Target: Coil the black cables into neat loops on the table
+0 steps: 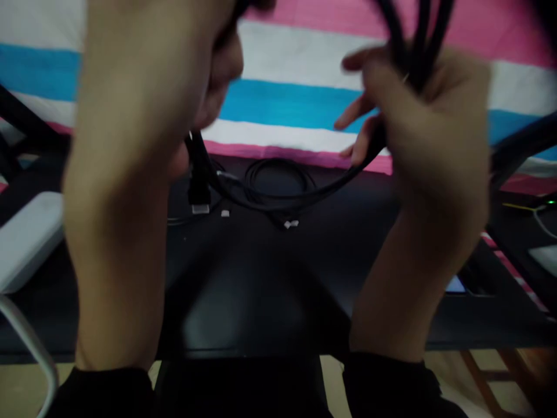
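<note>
Black cable (pixel 339 181) hangs in a slack loop between our hands, above the dark tabletop (pixel 261 273). At left, our left hand (pixel 187 69) has its fingers curled in; we cannot tell what they pinch. Just beside it hangs a connector (pixel 199 188), best held clear of the loop. Mid-table, beyond the loop, lies a thinner coil (pixel 278 159) that we should avoid snagging. At right, strands cross our right hand (pixel 429 116), its fingers spread; a light, even hold should guide them without kinks.
</note>
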Available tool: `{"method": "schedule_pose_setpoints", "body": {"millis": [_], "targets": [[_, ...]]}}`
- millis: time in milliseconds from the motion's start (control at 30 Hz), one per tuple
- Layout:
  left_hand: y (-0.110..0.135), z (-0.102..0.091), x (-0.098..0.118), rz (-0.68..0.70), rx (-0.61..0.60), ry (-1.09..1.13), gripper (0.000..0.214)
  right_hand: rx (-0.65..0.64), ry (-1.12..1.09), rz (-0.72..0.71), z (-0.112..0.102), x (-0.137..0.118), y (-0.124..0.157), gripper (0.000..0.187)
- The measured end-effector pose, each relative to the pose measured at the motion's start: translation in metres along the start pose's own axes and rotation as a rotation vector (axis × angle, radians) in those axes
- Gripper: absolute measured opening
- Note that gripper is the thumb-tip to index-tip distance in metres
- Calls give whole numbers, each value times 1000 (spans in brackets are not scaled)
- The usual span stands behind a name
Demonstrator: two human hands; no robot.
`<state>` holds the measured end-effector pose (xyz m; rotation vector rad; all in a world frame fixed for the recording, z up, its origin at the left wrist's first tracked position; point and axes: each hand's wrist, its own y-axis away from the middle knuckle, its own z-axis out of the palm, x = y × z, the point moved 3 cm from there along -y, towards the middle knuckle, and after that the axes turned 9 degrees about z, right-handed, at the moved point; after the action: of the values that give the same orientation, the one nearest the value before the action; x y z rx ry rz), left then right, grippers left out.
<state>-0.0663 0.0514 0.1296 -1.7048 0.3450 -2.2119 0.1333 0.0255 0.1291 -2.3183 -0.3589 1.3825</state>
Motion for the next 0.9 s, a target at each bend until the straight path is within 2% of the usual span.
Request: {"method": "schedule_pose_setpoints", "body": {"millis": [33, 67, 133, 233, 333, 467, 600, 733, 900], "targets": [[4, 6, 4, 74, -102, -51, 24, -29, -36, 44, 2, 3, -1, 26], [8, 11, 7, 87, -184, -101, 28, -60, -75, 84, 3, 4, -2, 26], [12, 15, 8, 22, -300, -170, 28, -93, -152, 133, 1, 3, -4, 23], [12, 15, 6, -104, -380, -108, 27, -104, -241, 187, -7, -1, -6, 23], [9, 14, 2, -206, -434, 64, 42, -145, -325, 254, -12, -3, -6, 32], [1, 11, -3, -251, -363, 202, 55, -173, -472, 251, -10, -2, -9, 38], [-2, 14, -1, -211, -296, 307, 53, -28, -494, 219, -6, 0, -14, 44], [2, 20, 2, -166, -243, 303, 44, 140, -437, 141, -6, -5, -13, 41], [8, 19, 5, -146, -116, 439, 52, 239, -333, 36, -4, -10, -5, 35]]}}
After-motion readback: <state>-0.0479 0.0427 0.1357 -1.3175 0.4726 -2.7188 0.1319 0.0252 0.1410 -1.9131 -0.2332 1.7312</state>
